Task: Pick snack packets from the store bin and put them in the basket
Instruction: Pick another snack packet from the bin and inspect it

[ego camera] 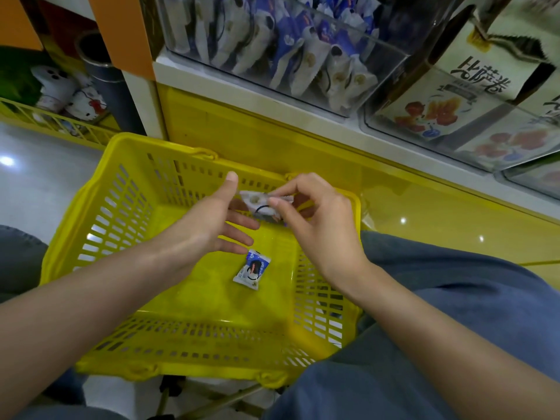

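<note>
One snack packet already lies on the basket floor. Right hand pinches a second packet just above the basket; left hand is flat and open beside it, holding nothing. Store bin looks well stocked, so I'd say it's early in the job.

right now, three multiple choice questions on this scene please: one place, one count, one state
1. Where does the blue-and-white snack packet lie? A) shop floor B) bottom of the yellow basket C) person's lap
2. How many packets lie on the basket bottom? A) one B) three C) five
3. What is the right hand doing? A) hanging empty B) gripping the basket rim C) pinching a white packet
Answers: B, it rests on the basket bottom; A, only one lies there; C, fingertips pinch it above the basket.
</note>
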Available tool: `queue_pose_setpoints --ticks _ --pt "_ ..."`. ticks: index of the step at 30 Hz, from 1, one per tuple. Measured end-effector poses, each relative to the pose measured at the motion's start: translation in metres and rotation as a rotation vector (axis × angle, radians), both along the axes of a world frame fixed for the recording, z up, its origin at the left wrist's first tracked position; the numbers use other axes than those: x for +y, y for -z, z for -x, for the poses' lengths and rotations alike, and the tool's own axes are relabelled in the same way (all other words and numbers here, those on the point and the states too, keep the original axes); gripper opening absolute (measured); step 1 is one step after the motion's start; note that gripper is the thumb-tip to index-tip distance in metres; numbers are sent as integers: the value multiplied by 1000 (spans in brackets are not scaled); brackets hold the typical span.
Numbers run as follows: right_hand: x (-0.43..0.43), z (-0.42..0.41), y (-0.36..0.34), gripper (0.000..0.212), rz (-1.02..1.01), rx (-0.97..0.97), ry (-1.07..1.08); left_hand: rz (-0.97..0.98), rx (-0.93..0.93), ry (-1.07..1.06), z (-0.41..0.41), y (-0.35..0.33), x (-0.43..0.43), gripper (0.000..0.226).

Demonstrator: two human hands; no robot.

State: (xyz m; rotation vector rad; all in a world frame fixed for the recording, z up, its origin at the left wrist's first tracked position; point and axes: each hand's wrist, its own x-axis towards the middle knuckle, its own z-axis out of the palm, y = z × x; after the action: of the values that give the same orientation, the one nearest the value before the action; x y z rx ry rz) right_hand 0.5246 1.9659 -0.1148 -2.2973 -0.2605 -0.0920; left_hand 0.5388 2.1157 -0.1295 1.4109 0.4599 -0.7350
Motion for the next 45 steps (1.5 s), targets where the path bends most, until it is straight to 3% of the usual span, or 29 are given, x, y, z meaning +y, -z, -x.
queue_pose_setpoints --ticks 2,5,7,13,16,20,23,31,34,41,45 --pt "2 3 2 6 39 -1 -82 63 8 -63 -1 0 3 52" --pt "4 5 3 9 103 -66 -193 34 -105 -92 1 3 6 28" --pt "4 5 3 10 59 -24 -212 0 -165 -91 4 5 6 31" --pt "7 -5 -1 30 -495 579 200 -23 -293 -79 4 0 2 37" --pt "4 -5 -3 33 -619 783 174 -26 -332 43 8 0 -2 37" --pt "4 -4 -5 27 -670 785 172 -439 -662 152 13 7 -2 45" --pt "4 -3 -3 14 -659 764 121 -537 -834 206 17 6 0 38" --pt "6 -1 0 15 -643 704 108 -531 -873 275 16 7 4 25" --pt "8 -1 0 32 -593 719 126 -549 -899 313 19 7 4 24" --pt "13 2 5 29 -580 705 110 -611 -847 368 15 3 5 32" --pt "11 1 7 23 -582 676 88 -625 -871 411 15 0 6 23"
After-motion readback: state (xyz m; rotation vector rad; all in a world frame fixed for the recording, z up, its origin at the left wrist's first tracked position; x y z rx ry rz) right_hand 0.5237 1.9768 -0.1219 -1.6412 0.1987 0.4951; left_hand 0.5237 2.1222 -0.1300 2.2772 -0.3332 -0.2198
